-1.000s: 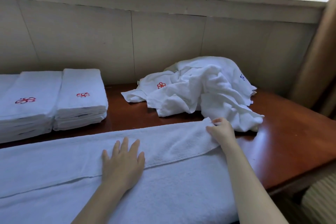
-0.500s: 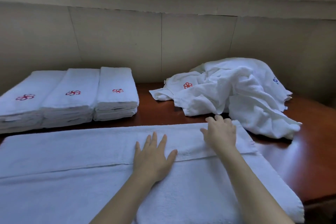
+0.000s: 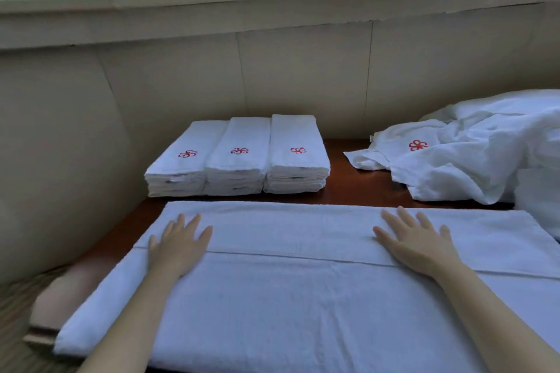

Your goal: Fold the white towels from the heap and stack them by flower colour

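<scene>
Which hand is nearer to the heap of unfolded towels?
Right. The right hand lies flat on the spread towel, just below the heap. The left hand rests on the towel's far left, below the folded stacks.

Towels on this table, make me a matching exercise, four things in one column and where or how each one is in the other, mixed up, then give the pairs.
Things:
1. left hand
2. right hand
3. folded stacks
4. heap

Places or states:
A. crumpled at the far right, one red flower showing
B. flat on the spread towel, near its left end
C. three side by side by the wall, red flowers on top
D. flat on the spread towel, towards its right end

Pairs: 1-B, 2-D, 3-C, 4-A
</scene>
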Demonstrator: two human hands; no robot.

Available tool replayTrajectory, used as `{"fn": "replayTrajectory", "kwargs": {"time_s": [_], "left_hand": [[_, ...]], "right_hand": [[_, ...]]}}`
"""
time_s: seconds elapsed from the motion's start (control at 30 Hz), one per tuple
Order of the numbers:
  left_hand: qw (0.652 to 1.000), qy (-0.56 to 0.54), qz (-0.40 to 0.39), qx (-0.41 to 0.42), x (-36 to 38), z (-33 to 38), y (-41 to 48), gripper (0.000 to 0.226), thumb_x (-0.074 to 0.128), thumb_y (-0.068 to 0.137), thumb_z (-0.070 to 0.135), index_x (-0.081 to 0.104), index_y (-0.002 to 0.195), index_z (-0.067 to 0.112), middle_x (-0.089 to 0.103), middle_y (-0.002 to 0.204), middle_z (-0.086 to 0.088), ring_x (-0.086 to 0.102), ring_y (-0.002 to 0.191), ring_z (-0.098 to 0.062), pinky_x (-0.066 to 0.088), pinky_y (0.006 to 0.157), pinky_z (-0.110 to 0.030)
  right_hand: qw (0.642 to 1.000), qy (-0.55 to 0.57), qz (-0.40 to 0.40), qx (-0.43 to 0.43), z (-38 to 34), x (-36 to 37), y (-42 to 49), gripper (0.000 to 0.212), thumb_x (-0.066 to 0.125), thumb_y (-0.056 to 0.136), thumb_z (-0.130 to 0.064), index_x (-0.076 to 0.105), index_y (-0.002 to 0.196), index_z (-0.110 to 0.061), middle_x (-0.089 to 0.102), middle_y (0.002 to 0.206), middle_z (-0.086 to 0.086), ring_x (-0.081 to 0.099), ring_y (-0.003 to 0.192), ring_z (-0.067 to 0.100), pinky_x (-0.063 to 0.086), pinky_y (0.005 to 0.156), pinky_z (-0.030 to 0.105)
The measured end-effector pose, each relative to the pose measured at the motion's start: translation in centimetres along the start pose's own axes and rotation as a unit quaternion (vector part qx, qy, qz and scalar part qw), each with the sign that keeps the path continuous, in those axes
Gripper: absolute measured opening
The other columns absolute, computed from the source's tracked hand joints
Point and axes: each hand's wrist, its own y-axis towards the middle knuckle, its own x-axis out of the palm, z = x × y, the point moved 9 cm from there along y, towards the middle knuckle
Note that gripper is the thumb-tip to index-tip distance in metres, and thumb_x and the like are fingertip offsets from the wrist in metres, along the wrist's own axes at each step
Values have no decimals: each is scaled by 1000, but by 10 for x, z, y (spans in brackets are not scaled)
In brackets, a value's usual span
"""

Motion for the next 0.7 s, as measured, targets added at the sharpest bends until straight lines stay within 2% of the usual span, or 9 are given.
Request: {"fn": "replayTrajectory", "kwargs": {"time_s": [0.07,0.1,0.2,0.27,0.33,0.43,0.5,0.57,0.7], "left_hand": [[999,-32,21,23,-6,-12,-2,54,27,96,58,28,147,39,13,160,8,10,147,-13,3,117,-46],[998,-38,33,41,-9,-10,-4,51,31,96,56,34,145,39,19,158,9,12,146,-11,3,117,-46],[996,-23,33,83,-9,-1,-6,48,32,97,55,35,143,41,22,157,13,13,145,-8,0,117,-45],[997,-25,12,76,-7,-4,-3,49,29,97,56,30,144,43,17,158,12,11,146,-10,1,116,-47],[998,9,-10,68,-5,-7,2,48,23,99,53,23,146,45,12,159,11,9,147,-12,3,116,-50],[995,93,0,28,-14,6,9,43,23,100,31,33,142,38,29,153,3,28,138,-19,20,112,-48],[995,92,29,30,-21,51,8,36,31,95,19,50,125,26,45,136,-3,43,120,-25,35,103,-41],[994,44,34,99,-16,129,-1,30,35,94,17,56,114,22,49,128,-4,46,111,-26,41,96,-37],[967,-35,3,254,13,287,-54,37,35,98,35,51,129,23,47,133,-1,43,122,-23,39,96,-36]], "right_hand": [[1000,2,27,-6,-5,-6,-1,62,19,91,-68,21,147,-42,12,159,-9,10,147,21,10,114,52],[998,4,58,-16,-9,-11,-3,58,25,92,-64,33,142,-37,26,155,-6,21,143,20,16,112,49],[986,12,167,-12,-7,-30,-12,34,41,95,-47,58,115,-25,57,127,-2,49,119,22,36,95,36],[983,4,177,42,13,-34,-17,32,40,96,-42,59,112,-22,59,122,1,52,112,25,39,89,34],[983,4,157,93,43,-35,-20,36,35,96,-43,56,117,-22,56,127,3,50,114,26,39,91,35],[980,4,139,142,87,-38,-28,42,32,97,-45,52,124,-20,52,133,6,47,120,28,38,96,38],[971,5,144,192,118,-45,-36,46,36,97,-45,47,130,-15,50,135,11,46,123,31,38,97,39],[956,36,158,245,147,-54,-46,48,45,95,-41,42,133,-11,50,134,16,45,122,35,39,95,38],[933,131,191,275,181,-66,-56,37,54,89,-22,47,124,-11,59,120,19,48,116,38,42,88,36]]}}
